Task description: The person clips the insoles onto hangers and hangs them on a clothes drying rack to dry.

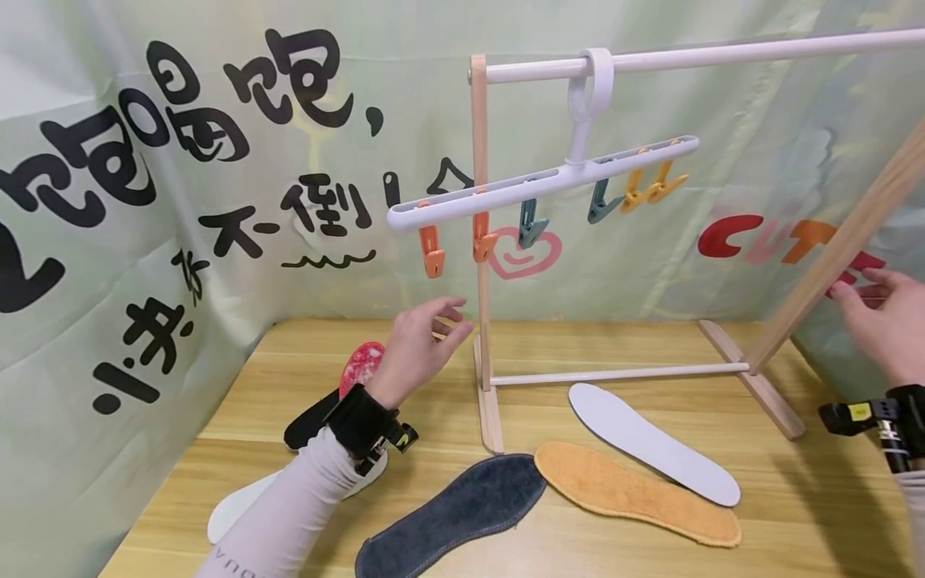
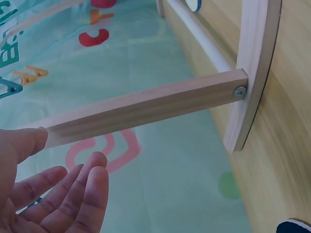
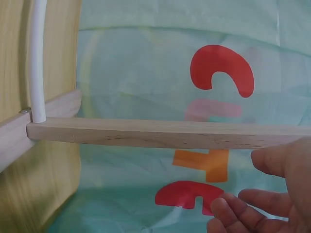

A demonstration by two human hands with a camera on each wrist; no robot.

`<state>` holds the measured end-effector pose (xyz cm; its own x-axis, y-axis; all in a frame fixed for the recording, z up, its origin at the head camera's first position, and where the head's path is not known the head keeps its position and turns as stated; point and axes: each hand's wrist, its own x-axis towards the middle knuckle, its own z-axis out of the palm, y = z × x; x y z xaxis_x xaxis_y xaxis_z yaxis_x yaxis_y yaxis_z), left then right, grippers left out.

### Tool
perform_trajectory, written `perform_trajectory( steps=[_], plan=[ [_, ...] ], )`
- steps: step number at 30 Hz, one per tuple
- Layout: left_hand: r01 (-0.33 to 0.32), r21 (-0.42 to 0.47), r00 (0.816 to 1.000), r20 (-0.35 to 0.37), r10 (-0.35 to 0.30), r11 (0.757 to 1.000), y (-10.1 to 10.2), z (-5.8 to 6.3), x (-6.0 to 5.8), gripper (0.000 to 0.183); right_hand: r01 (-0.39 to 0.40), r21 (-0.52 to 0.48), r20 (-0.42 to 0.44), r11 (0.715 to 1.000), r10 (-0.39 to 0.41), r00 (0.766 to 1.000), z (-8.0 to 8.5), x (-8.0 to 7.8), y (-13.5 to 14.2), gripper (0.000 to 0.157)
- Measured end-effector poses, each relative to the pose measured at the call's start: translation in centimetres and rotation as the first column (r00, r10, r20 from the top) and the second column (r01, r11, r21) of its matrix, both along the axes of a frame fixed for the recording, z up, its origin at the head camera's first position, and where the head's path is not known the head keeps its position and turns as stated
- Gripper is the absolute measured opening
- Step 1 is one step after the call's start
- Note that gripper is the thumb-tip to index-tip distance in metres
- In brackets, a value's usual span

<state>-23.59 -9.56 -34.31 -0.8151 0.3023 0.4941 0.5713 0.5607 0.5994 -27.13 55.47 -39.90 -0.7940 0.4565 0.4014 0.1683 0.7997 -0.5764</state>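
Note:
My left hand (image 1: pixel 426 341) is raised beside the left wooden post (image 1: pixel 484 313) of a drying rack, fingers loosely bent and nothing between them. In the left wrist view its thumb overlaps the post's edge. At the far right, my right hand (image 1: pixel 885 317) is by the slanted right post (image 1: pixel 845 249), thumb right at the wood in the right wrist view and fingers relaxed. From the rack's white top rod (image 1: pixel 679 58) hangs a white clip hanger (image 1: pixel 506 189). It carries orange clips (image 1: pixel 431 255), teal clips (image 1: pixel 532 225) and yellow clips (image 1: pixel 636 193), with nothing in them.
Insoles lie on the wooden table (image 1: pixel 527 554): dark grey (image 1: pixel 455 514), tan (image 1: pixel 636 494) and white (image 1: pixel 654 441) in front. Behind my left forearm are a red patterned insole (image 1: pixel 361 361), a black one (image 1: pixel 307 421) and another white one (image 1: pixel 242 502). A printed curtain (image 1: pixel 405 80) stands behind.

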Motion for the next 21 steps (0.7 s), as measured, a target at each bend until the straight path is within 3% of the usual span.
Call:
perform_trajectory(
  steps=[2, 7, 10, 15, 21],
  plan=[
    [0.009, 0.005, 1.000, -0.005, -0.009, 1.000, 0.2, 0.0, -0.1, 0.037, -0.004, 0.041, 0.019, 0.999, 0.003, 1.000, 0.8, 0.5, -1.3, 0.072],
    [0.018, 0.008, 1.000, 0.003, -0.018, 1.000, 0.8, 0.0, -0.3, 0.034, -0.002, 0.006, 0.105, 1.000, 0.002, 0.994, 6.0, 4.0, -8.1, 0.055],
    [0.024, 0.001, 1.000, -0.008, -0.024, 1.000, 1.1, -0.1, -0.5, 0.033, -0.020, 0.016, 0.122, 1.000, 0.018, 0.992, 7.9, 5.4, -10.8, 0.050],
    [0.059, 0.004, 0.998, -0.017, -0.059, 0.998, 1.5, -0.2, -0.7, 0.029, -0.042, 0.080, 0.125, 0.996, 0.032, 0.992, 8.6, 5.7, -11.6, 0.042],
    [0.065, 0.020, 0.997, 0.026, -0.066, 0.998, 1.7, -0.2, -0.7, 0.026, -0.048, 0.088, 0.149, 0.995, 0.035, 0.988, 8.4, 5.5, -11.5, 0.042]
  ],
)
